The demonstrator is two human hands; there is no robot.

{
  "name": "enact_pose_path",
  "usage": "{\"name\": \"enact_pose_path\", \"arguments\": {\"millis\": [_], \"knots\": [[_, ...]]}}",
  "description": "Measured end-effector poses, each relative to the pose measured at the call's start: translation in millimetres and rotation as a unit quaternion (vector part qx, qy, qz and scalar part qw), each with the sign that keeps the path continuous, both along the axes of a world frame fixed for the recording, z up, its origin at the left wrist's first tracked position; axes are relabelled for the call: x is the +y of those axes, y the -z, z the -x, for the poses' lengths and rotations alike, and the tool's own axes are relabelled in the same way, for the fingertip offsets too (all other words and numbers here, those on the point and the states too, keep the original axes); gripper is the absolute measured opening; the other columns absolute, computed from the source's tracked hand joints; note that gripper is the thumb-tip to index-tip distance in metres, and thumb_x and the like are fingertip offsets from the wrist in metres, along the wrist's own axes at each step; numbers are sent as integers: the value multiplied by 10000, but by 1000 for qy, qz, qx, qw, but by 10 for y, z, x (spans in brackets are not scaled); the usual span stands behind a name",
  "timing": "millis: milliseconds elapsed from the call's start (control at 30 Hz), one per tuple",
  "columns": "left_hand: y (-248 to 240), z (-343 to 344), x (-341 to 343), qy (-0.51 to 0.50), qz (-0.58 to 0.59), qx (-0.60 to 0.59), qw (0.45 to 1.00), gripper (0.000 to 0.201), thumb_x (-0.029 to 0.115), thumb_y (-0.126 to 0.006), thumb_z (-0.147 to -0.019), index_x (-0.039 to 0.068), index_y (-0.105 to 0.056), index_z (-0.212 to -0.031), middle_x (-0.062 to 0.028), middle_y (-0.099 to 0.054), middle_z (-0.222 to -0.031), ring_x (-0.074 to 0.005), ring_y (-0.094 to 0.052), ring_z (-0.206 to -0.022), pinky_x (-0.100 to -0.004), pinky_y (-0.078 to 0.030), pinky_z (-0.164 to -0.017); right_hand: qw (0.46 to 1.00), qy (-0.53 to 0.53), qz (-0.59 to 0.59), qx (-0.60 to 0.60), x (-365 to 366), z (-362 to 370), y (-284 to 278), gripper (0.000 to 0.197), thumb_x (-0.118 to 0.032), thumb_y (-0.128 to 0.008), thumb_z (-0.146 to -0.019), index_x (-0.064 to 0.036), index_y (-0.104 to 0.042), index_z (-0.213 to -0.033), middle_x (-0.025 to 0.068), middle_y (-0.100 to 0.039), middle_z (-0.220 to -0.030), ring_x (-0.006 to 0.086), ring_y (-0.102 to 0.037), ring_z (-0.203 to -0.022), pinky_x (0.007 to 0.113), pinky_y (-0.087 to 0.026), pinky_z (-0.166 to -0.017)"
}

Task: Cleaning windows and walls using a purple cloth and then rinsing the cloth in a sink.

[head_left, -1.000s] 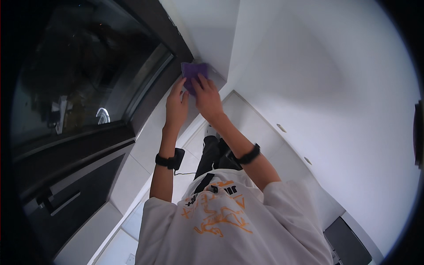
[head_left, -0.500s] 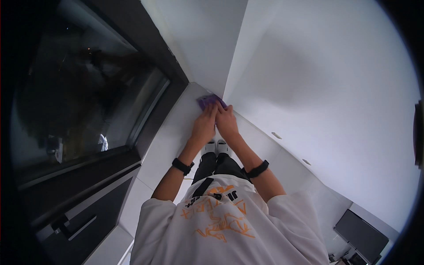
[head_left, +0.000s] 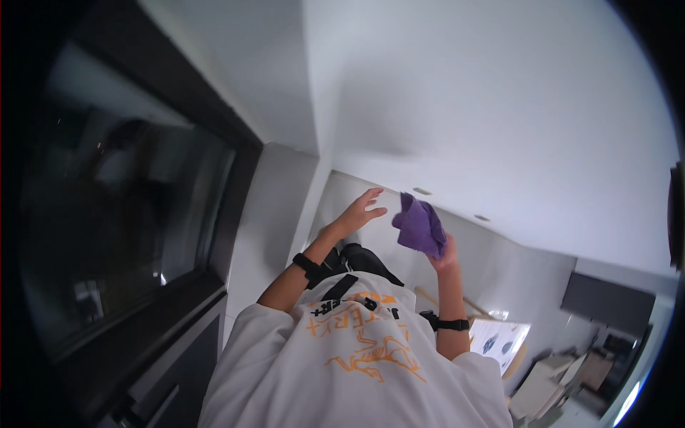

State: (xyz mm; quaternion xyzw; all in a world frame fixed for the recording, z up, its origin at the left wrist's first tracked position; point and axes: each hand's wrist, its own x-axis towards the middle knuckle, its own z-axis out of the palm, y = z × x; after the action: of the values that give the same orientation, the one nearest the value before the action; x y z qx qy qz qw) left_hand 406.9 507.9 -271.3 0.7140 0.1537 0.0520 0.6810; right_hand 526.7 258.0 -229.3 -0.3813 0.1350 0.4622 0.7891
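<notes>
Shirt: nearest to us was a white shirt (head_left: 357, 392) with orange and black print, its lower part cut off by the edge; dark trousers (head_left: 371, 262) showed beyond it, the feet hard to make out.
Hands: they were apart; the left hand (head_left: 359, 212) was empty, fingers and thumb parted, and the right hand (head_left: 446, 255) was clamped on a cloth.
Purple cloth: we saw the purple cloth (head_left: 421, 225) raised right of the left hand, not touching it; its lower right edge was in the grip, some right fingers hidden behind it. Its long axis slanted from the grip up and left, a corner pointing that way.
Sill: a pale sill (head_left: 282, 192) lay left of the hands, beside a dark-framed window (head_left: 135, 192) whose glass gave us only murky reflections.
White panel: a broad white panel (head_left: 499, 128) filled the upper right, softly shadowed; we could not tell whether it was wall or cupboard.
Far room: we made out a dark rectangular panel (head_left: 599, 303) above blurred clutter (head_left: 546, 385).
</notes>
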Motion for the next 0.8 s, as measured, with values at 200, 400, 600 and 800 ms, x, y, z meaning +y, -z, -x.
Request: {"name": "enact_pose_path", "arguments": {"millis": [200,400,600,800], "knots": [[-627,-302,-375,75,440,39,894,274,122,-586,-922,37,-569,-1181,-47,-649,-1045,-123,-630,-900,-269,-500,-830,984,41,-174,20,-207,270,-1,401,-187,-341,-985,45,-505,-1268,191,-574,-1249,277,-588,-1121,400,-481,-983],[-807,-401,-694,-27,299,30,954,226,83,-583,-909,12,-585,-1123,-53,-661,-1029,-139,-629,-919,-283,-491,-832,999,32,7,-38,-341,353,-391,442,-283,-388,-993,4,-470,-1318,135,-559,-1275,253,-553,-1159,431,-469,-980],[-1202,-806,-1065,115,-215,20,970,236,100,-625,-870,11,-556,-1077,-51,-666,-975,-134,-629,-882,-285,-494,-778,991,-27,27,-128,-900,246,-387,486,-364,-485,-976,-28,-453,-1326,103,-567,-1229,220,-558,-1116,445,-478,-936],[-1356,-1236,-1696,207,39,41,977,282,141,-646,-870,9,-550,-1100,-61,-645,-966,-142,-618,-864,-284,-491,-773,992,-31,-5,-124,-1497,201,-486,699,-406,-601,-910,-55,-302,-1435,113,-551,-1234,237,-505,-1192,443,-410,-998]]}}
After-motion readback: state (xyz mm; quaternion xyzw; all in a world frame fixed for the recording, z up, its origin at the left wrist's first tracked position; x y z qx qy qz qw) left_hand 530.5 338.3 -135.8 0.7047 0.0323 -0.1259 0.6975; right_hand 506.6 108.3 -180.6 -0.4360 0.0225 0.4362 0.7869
